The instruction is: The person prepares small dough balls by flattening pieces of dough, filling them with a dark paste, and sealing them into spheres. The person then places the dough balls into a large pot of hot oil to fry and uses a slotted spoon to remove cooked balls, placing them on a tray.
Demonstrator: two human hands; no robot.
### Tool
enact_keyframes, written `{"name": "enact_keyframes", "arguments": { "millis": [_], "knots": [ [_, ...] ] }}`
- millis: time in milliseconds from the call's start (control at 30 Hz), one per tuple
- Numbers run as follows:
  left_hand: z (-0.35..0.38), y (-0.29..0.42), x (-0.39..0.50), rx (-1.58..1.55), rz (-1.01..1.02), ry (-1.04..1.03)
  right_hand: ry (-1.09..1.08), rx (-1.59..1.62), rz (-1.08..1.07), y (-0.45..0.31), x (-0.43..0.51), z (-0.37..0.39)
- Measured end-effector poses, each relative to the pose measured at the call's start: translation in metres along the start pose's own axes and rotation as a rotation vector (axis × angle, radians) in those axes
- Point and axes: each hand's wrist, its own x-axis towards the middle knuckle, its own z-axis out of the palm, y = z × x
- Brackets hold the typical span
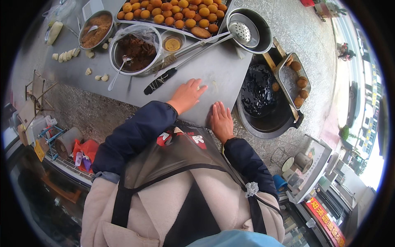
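My left hand [187, 95] rests palm down on the steel table [123, 85], fingers spread. A small pale bit, apparently dough [197, 88], shows between its fingers; what lies under the palm is hidden. Flat at the table's near right corner lies my right hand [222, 122], with nothing visible in it. A pale smear [215, 86] marks the steel just beyond. Left of my left hand is the black wrapped handle [160, 81] of a long skimmer [240, 32]. Small dough pieces [101, 77] sit farther left, near a bowl of dark brown paste [135, 54] with a spoon [118, 73].
Right of the table stands a wok of dark oil [259, 89], with a metal draining tray [287, 75] of fried balls on its rim. A steel pot [267, 31] holds the skimmer's head. Behind are a rack of fried balls [172, 14] and a bowl of brown crumbs [97, 29].
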Motion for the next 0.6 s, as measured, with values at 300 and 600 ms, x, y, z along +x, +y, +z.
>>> {"name": "enact_keyframes", "arguments": {
  "millis": [300,600],
  "knots": [
    [-0.024,-0.016,-0.032,-0.374,-0.351,0.149,0.241,-0.001,-0.237,0.091,0.206,0.009],
    [-0.015,0.014,0.000,-0.877,-0.521,0.400,0.028,0.085,-0.583,-0.035,0.063,0.009]
  ]
}}
